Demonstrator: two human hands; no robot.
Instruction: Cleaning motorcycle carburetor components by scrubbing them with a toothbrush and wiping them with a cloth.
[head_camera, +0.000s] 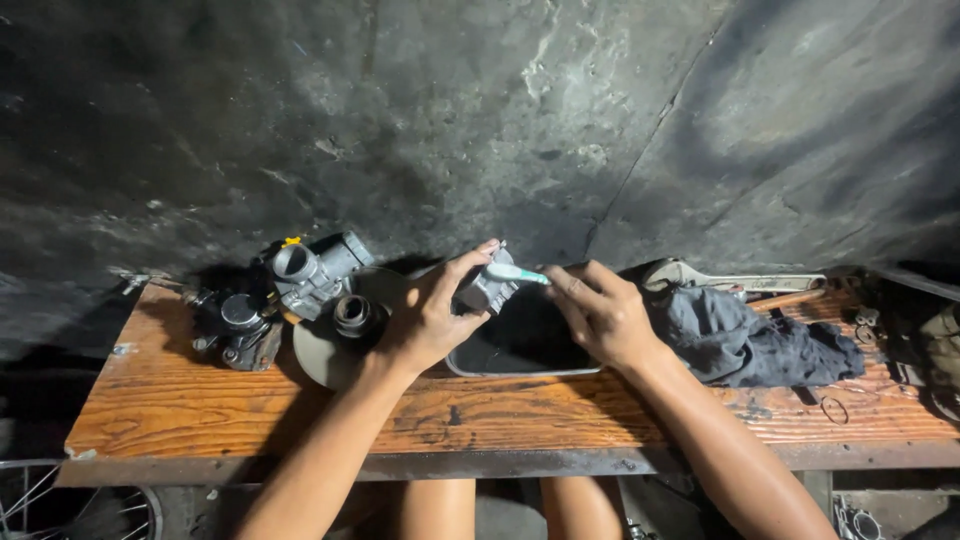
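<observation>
Step in hand: the person is cleaning a small grey metal part (487, 290) with a toothbrush (516, 272) over a dark tray (520, 362), by the look of it (a judgement from the pose).
Next move: it is calling for short strokes, with the part kept above the tray.
Left hand (425, 320): at frame centre, it is gripping the part, fingers curled and clamped on it, thumb on top.
Right hand (603, 315): just right of centre, its fingers are pinching together on the toothbrush handle, bristle end touching the part.
Bench (250, 410): a worn wooden top is running across the lower frame.
Further back: a carburettor body (315, 270) is sitting centre left, a dark rag (750, 340) at right, a wrench (735, 280) beyond it.
</observation>
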